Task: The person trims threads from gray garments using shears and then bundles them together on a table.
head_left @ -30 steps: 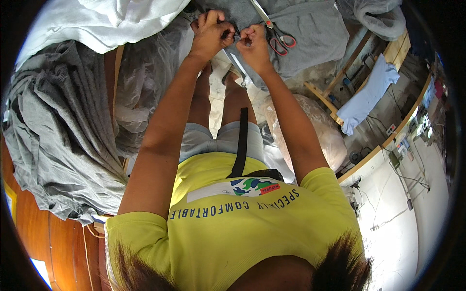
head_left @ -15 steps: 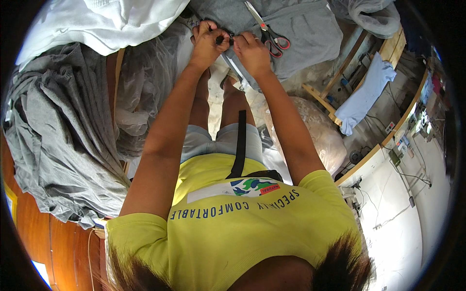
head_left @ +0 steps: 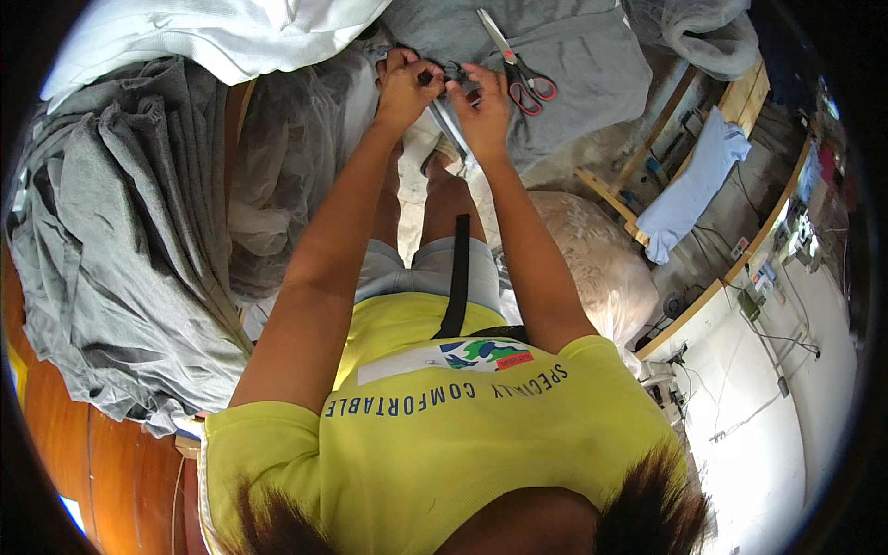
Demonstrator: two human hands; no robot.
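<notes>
My left hand (head_left: 403, 91) is closed, its fingers curled around a small dark piece (head_left: 425, 79) that looks like cloth or a strip. Close beside it, my right hand (head_left: 483, 109) has its fingers bent inward in a pinch, and what they hold is too small to make out. Dark material shows between the two hands at the near edge of a spread grey cloth (head_left: 592, 69). On that cloth, just right of my right hand, lie scissors (head_left: 518, 76) with black and red handles, blades partly apart and pointing away.
White fabric (head_left: 213, 37) is heaped at the far left, above a large pile of grey cloth (head_left: 120, 231). Clear plastic (head_left: 287, 166) hangs beside it. A full plastic bag (head_left: 597, 259) stands at right, near a light blue cloth (head_left: 694, 190) over a wooden frame. Cables run further right.
My right hand has turned and its fingers have lifted slightly from the dark material. My left hand stays closed. The whole view has shifted a little.
</notes>
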